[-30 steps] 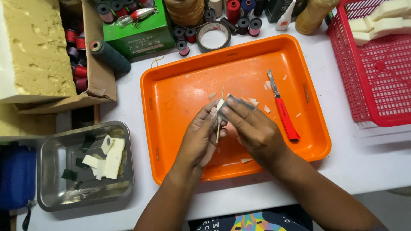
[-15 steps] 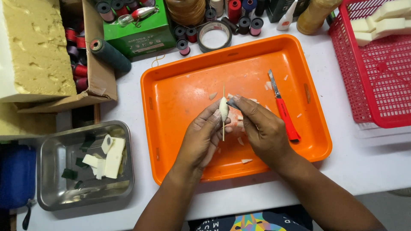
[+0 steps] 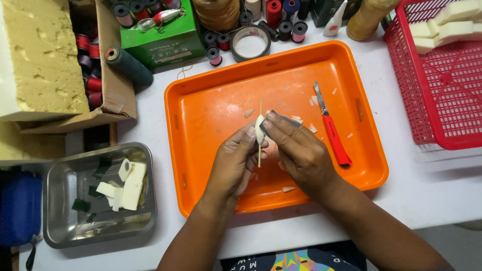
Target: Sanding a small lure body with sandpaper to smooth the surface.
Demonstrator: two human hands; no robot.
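Over the orange tray (image 3: 211, 105), my left hand (image 3: 233, 163) pinches a small white oval foam piece (image 3: 259, 129) that sits on a thin wooden stick (image 3: 260, 108). The stick stands roughly upright through the piece. My right hand (image 3: 298, 150) presses a small dark strip, like sandpaper (image 3: 283, 119), against the right side of the foam piece. A red-handled craft knife (image 3: 332, 130) lies on the tray just right of my right hand. White shavings are scattered on the tray around both hands.
A metal tin (image 3: 60, 200) with white and dark green foam scraps sits at the left. A big yellow foam block (image 3: 40, 55) lies in a cardboard box, thread spools (image 3: 128, 65) and a tape roll (image 3: 251, 42) line the back, and a red basket (image 3: 447, 95) holds white foam blocks.
My hands have lifted and turned the foam piece on its stick more upright. My right hand's fingers have slid up along its side with the dark strip.
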